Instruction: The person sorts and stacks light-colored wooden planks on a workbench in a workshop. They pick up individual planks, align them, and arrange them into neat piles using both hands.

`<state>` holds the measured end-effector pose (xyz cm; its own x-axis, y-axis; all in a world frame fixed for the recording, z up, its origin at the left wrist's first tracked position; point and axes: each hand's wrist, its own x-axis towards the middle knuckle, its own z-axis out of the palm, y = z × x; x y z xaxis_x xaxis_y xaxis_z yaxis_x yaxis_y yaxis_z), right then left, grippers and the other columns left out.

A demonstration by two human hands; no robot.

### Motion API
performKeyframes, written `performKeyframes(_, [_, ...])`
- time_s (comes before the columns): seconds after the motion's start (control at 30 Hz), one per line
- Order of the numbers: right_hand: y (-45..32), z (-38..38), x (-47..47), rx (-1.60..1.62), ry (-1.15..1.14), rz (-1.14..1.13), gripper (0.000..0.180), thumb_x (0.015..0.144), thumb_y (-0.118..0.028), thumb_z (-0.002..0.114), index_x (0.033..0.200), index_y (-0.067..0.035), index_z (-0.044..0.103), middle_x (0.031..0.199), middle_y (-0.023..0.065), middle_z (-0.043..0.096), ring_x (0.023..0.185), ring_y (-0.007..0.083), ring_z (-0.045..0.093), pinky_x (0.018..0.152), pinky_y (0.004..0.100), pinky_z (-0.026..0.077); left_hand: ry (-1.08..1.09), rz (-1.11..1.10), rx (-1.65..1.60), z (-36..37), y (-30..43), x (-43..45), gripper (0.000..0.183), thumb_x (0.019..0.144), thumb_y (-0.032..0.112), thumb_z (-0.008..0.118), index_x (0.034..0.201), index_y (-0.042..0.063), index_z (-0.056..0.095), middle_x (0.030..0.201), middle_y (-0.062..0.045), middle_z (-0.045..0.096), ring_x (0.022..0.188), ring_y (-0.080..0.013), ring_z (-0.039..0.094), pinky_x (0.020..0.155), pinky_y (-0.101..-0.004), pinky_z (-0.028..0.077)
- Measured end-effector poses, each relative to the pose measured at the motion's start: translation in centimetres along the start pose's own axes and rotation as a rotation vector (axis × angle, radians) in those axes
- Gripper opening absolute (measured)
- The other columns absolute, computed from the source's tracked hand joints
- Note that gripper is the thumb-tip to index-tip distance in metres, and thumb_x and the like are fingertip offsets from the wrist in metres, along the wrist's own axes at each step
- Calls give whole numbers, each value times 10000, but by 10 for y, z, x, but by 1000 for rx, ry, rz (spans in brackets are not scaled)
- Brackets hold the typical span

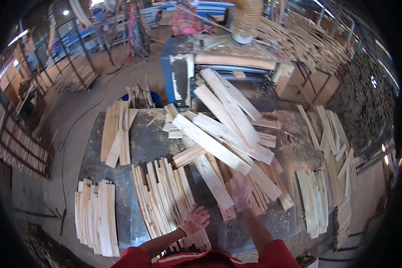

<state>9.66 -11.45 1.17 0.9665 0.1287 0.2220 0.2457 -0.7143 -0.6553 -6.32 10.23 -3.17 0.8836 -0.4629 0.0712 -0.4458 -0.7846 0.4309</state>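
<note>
My left hand (195, 221), in a pale pink knit glove, rests at the right edge of a row of narrow wooden strips (164, 197) standing side by side on the dark tabletop. Its fingers are a little apart and no piece shows in its grip. My right hand (240, 192), gloved alike, is blurred by motion at the near side of a loose, criss-crossed pile of planed boards (214, 144). A pale board (212, 181) slants down just left of it. Whether the right fingers touch or grip a board cannot be made out.
Beyond the pile stands a planer-like machine (234, 63) with a ribbed duct (248, 20). Bundles of strips lie at left (97, 217), upper left (117, 134) and right (313, 202). A person (186, 20) is behind the machine. A cable (68, 130) crosses the floor.
</note>
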Motion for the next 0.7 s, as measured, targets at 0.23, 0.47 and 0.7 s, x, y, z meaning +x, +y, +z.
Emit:
performKeyframes(0.23, [56,-14,150,-640,303,199,1009,716,-465,749,1485,-22,268,1500,252,322,1322,448,385,1077,532,338,115,-44,-194,-14,-20,32,286,844,214,663,1104,95,645,1112,-64,648,1160,-288,562,1119,-472,328])
performKeyframes(0.47, [74,-32,171,-605,-215,275,1020,717,-578,691,1480,-52,266,1420,246,375,1224,396,463,991,498,411,218,-178,-316,-51,-62,89,302,838,226,687,1108,93,656,1074,-114,675,1099,-289,615,988,-388,470])
performKeyframes(0.7, [-63,-35,53,-336,-431,26,677,892,-571,537,1317,-47,480,934,189,651,835,348,667,723,441,537,233,-389,-1562,-29,-59,148,406,942,349,614,1279,124,578,1181,-62,622,1128,-248,605,956,-411,511])
